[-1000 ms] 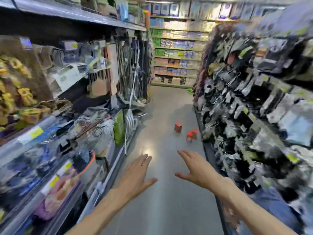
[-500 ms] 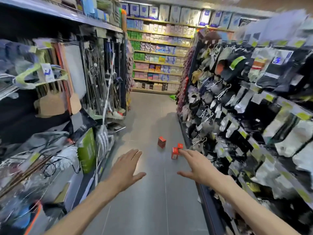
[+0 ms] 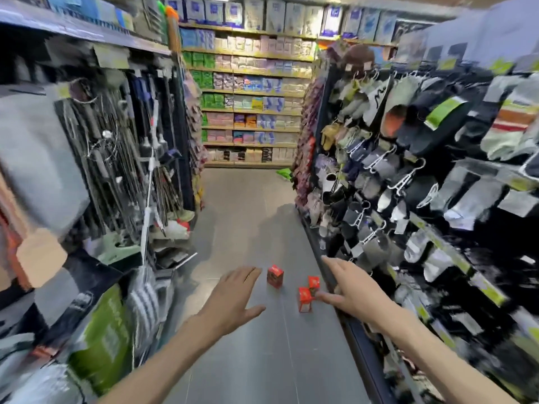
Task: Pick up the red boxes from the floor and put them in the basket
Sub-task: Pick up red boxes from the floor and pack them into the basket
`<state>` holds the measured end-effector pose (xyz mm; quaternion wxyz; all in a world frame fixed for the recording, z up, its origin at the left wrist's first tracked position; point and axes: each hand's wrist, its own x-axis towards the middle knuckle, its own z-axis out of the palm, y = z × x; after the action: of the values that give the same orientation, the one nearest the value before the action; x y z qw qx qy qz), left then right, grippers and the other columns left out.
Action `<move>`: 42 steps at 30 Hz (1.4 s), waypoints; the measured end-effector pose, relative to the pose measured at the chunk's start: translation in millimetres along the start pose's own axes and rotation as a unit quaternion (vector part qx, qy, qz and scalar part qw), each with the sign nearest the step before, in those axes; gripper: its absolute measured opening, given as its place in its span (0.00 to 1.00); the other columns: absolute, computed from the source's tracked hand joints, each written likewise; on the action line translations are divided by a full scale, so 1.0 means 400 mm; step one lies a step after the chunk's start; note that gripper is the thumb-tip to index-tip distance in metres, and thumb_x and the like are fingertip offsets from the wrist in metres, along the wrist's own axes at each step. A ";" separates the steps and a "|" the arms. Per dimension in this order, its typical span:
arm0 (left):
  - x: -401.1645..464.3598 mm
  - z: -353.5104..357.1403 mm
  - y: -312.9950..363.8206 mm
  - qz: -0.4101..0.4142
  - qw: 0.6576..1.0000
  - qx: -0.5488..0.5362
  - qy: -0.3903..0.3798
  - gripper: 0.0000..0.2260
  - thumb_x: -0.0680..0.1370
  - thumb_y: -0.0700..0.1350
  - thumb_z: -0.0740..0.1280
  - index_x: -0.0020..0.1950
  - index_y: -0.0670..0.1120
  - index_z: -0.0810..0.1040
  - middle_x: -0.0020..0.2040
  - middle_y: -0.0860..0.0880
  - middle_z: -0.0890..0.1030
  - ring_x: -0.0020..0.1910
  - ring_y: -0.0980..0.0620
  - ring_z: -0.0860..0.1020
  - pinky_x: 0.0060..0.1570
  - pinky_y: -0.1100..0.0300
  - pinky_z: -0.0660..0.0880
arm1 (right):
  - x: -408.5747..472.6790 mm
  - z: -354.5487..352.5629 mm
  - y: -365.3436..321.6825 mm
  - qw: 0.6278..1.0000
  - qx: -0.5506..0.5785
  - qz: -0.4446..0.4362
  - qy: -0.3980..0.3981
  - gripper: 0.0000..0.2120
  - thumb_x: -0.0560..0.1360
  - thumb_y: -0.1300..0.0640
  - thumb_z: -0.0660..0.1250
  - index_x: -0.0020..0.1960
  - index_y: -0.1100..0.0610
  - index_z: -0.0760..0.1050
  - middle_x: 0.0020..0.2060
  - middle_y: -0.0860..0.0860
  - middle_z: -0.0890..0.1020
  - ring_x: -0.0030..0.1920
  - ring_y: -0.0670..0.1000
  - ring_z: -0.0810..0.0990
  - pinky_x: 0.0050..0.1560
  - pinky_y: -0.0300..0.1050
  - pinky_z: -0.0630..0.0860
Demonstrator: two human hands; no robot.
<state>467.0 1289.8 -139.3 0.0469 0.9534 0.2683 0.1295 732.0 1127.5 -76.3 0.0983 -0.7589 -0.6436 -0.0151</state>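
Three red boxes (image 3: 303,298) stand on the aisle floor (image 3: 250,360) ahead; left hand (image 3: 233,298) and right hand (image 3: 350,290) reach splayed, empty (no basket visible); better crouch close, then pinch one box upright.

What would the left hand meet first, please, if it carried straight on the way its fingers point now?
Probably the nearest red box, standing on the floor just past the left hand; depth is unclear, so it might pass above.

Bright, even store light, heavy motion smear on both side shelves (image 3: 437,176), perhaps wide-angle stretch at edges.
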 end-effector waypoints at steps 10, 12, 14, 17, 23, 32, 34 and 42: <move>0.670 0.152 -0.372 0.030 0.999 -0.010 -0.028 0.37 0.74 0.66 0.58 0.79 0.47 0.59 0.77 0.49 0.64 0.75 0.47 0.63 0.73 0.54 0.58 | 0.664 0.116 0.291 0.999 0.013 0.048 -0.011 0.43 0.72 0.35 0.68 0.78 0.56 0.57 0.72 0.53 0.68 0.71 0.53 0.67 0.70 0.43 0.61; 0.782 0.191 -0.430 0.038 0.998 -0.014 -0.037 0.37 0.74 0.66 0.58 0.78 0.47 0.62 0.75 0.48 0.67 0.73 0.46 0.67 0.71 0.53 0.62 | 0.768 0.138 0.351 0.998 0.015 0.058 -0.018 0.44 0.72 0.34 0.67 0.78 0.55 0.57 0.73 0.53 0.68 0.71 0.53 0.67 0.70 0.45 0.63; 0.908 0.234 -0.492 0.049 0.998 -0.021 -0.043 0.36 0.75 0.64 0.62 0.78 0.47 0.61 0.76 0.49 0.67 0.74 0.47 0.66 0.71 0.53 0.62 | 0.868 0.163 0.414 0.997 0.013 0.070 -0.020 0.44 0.72 0.33 0.66 0.78 0.55 0.57 0.72 0.52 0.69 0.70 0.53 0.68 0.70 0.45 0.63; 1.106 0.323 -0.586 0.068 0.995 -0.028 -0.062 0.36 0.75 0.64 0.63 0.78 0.48 0.60 0.76 0.49 0.66 0.74 0.47 0.65 0.72 0.52 0.63 | 1.008 0.222 0.510 0.995 0.013 0.093 -0.020 0.43 0.72 0.34 0.67 0.78 0.55 0.58 0.72 0.52 0.69 0.71 0.53 0.67 0.71 0.45 0.63; 1.531 0.577 -0.771 0.117 0.985 -0.034 -0.125 0.35 0.76 0.60 0.66 0.78 0.47 0.60 0.77 0.47 0.65 0.74 0.44 0.65 0.71 0.49 0.63 | 1.288 0.426 0.721 0.980 0.053 0.188 -0.036 0.41 0.73 0.36 0.69 0.77 0.55 0.59 0.73 0.52 0.69 0.71 0.53 0.68 0.71 0.46 0.64; 1.961 0.993 -0.933 0.176 0.948 -0.064 -0.259 0.38 0.73 0.54 0.74 0.77 0.44 0.62 0.76 0.42 0.67 0.74 0.41 0.65 0.71 0.46 0.64 | 1.543 0.773 0.952 0.921 0.145 0.345 -0.108 0.34 0.73 0.44 0.72 0.73 0.54 0.67 0.67 0.51 0.75 0.67 0.52 0.72 0.63 0.36 0.61; 2.009 1.131 -0.961 0.180 0.938 -0.068 -0.287 0.39 0.74 0.55 0.74 0.78 0.44 0.60 0.77 0.43 0.65 0.75 0.42 0.63 0.73 0.47 0.62 | 1.573 0.874 1.008 0.906 0.164 0.371 -0.119 0.35 0.72 0.42 0.72 0.74 0.54 0.66 0.67 0.52 0.75 0.67 0.53 0.73 0.66 0.43 0.65; 2.057 1.773 -1.081 0.185 0.904 0.005 -0.385 0.46 0.75 0.52 0.73 0.81 0.47 0.45 0.81 0.45 0.51 0.80 0.44 0.50 0.76 0.49 0.50 | 1.630 1.358 1.212 0.890 0.155 0.401 -0.154 0.34 0.74 0.36 0.64 0.76 0.45 0.59 0.73 0.43 0.66 0.72 0.46 0.64 0.66 0.36 0.56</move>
<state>1120.6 2074.8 -707.7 0.1172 0.9618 0.0488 -0.2427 1262.1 1780.1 -574.3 0.1118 -0.9201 -0.2862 0.2427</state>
